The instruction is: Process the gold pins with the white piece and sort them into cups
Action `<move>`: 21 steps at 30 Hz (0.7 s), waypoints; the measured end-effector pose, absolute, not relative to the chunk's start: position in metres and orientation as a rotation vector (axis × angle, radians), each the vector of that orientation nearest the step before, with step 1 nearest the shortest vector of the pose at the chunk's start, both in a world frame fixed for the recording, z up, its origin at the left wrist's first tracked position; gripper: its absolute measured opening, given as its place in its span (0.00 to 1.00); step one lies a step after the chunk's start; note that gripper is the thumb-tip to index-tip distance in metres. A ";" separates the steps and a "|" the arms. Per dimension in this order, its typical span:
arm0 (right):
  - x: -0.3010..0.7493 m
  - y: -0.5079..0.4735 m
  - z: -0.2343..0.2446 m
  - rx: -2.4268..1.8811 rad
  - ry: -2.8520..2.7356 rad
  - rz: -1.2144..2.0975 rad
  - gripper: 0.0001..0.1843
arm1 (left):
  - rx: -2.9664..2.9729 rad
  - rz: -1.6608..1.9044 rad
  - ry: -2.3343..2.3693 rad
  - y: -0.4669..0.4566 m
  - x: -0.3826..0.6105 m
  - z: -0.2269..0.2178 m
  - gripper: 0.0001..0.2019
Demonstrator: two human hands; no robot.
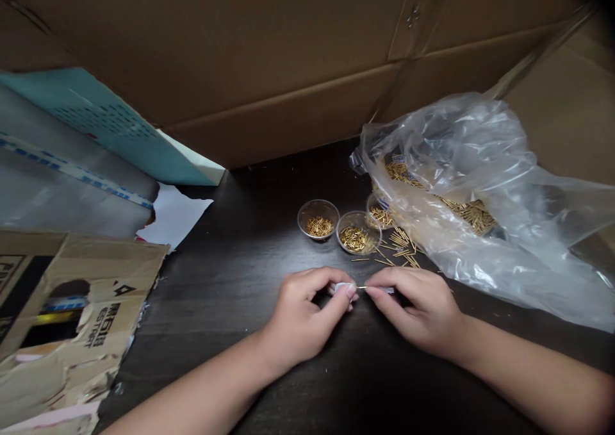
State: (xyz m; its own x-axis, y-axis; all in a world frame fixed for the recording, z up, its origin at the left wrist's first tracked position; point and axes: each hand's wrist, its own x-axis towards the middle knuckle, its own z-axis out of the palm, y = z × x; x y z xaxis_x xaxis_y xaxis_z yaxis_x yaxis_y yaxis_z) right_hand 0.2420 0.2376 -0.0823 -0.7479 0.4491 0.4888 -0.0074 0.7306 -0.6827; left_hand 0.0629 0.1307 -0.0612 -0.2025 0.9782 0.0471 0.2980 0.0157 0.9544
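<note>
My left hand (312,307) and my right hand (418,303) meet over the dark table, thumbs and fingertips pinched. Between them runs a thin brass-coloured pin (362,287), one end at each pinch. A whitish strip (387,290) shows at my right fingers, and a similar pale piece lies at the left fingertips; what these are I cannot make out. Just beyond stand a clear plastic cup (300,222) and a second clear cup (375,241), both holding small brass parts. A third cup (369,204) is partly covered by plastic. Loose brass pins (402,241) lie beside them.
A large clear plastic bag (509,255) with many brass pins spreads over the right side. A cardboard wall (269,57) closes off the back. Torn cardboard (139,262), a white paper scrap (175,214) and a grey wrapped package (62,185) occupy the left.
</note>
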 end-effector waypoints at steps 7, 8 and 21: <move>0.240 0.235 -0.083 -0.366 -2.215 0.858 0.04 | 0.786 1.271 1.382 0.131 0.072 -0.061 0.06; 0.240 0.235 -0.083 -0.367 -2.210 0.844 0.04 | 0.764 1.281 1.374 0.131 0.073 -0.061 0.07; 0.239 0.228 -0.079 -0.404 -2.213 0.824 0.04 | 0.881 1.371 1.469 0.130 0.083 -0.061 0.05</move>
State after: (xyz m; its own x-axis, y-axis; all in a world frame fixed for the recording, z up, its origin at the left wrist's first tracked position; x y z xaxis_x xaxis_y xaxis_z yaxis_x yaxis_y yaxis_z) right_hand 0.2387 0.2277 -0.0792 -0.6849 0.5039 0.5262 0.0367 0.7452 -0.6658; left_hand 0.0828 0.1296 -0.0613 -0.3285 0.9331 -0.1466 -0.0816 0.1266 0.9886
